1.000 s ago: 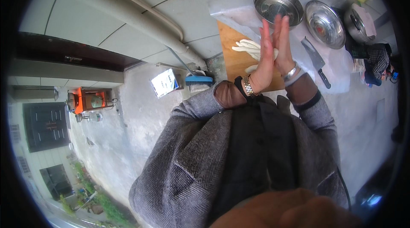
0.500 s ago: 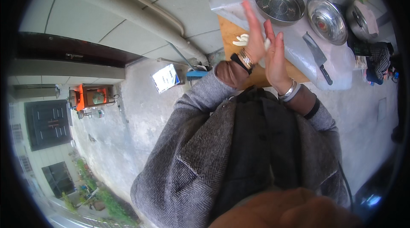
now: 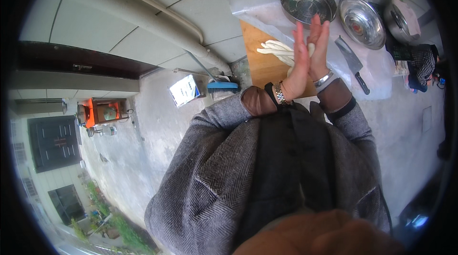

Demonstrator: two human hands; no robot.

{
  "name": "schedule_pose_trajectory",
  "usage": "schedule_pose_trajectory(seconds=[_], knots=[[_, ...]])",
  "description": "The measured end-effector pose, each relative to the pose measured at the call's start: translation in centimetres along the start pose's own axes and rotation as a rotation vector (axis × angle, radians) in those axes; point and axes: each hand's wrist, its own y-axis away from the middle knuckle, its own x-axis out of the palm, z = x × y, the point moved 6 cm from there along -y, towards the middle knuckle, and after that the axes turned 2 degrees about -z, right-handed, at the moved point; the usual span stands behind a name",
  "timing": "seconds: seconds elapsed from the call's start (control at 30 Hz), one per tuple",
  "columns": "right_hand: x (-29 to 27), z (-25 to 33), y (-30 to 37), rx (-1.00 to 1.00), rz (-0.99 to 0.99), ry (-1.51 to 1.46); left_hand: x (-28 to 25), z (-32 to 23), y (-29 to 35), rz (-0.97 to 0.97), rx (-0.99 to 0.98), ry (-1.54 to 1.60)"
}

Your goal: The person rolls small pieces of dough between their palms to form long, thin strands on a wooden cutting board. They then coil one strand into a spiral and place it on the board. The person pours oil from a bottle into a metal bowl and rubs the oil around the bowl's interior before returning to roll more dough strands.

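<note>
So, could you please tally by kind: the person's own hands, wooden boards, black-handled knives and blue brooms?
Hands: 2 (left hand, right hand)
Board: 1
Knife: 1
Broom: 1
Total: 5
The white strips overlap and are partly hidden, so they are not counted.

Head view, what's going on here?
A person holds the left hand and right hand palm to palm, fingers straight, with a pale, dough-like strip apparently between them. More pale strips lie over a wooden board. A cleaver lies untouched to the right.
</note>
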Motion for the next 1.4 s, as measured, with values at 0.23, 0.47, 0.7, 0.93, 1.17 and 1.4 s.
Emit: schedule_pose_trajectory(seconds=[0.23, 0.47, 0.7, 0.93, 1.17, 1.4], knots=[[1.4, 1.3, 1.2, -0.211, 0.205, 0.087, -1.0, -1.3, -1.5, -0.176, -0.096, 0.047], [-0.1, -0.9, 0.7, 0.215, 0.028, -0.230, -1.3, 1.3, -1.4, -0.085, 0.138, -0.705], [-0.4, -1.3, 0.9, 0.195, -0.027, -0.292, -1.6, 1.7, -2.0, -0.040, -0.242, -0.096], [-0.6, -1.8, 0.5, -0.066, 0.148, -0.047, -3.1, 3.9, -2.0, -0.228, -0.451, -0.049], [-1.4, -4.3, 0.7, 0.292, 0.089, -0.297, -3.2, 2.0, -1.3, -0.146, 0.155, -0.705], [-2.1, -3.5, 0.4, 0.163, -0.056, -0.395, -2.7, 5.4, -1.6, -0.088, -0.406, -0.495]])
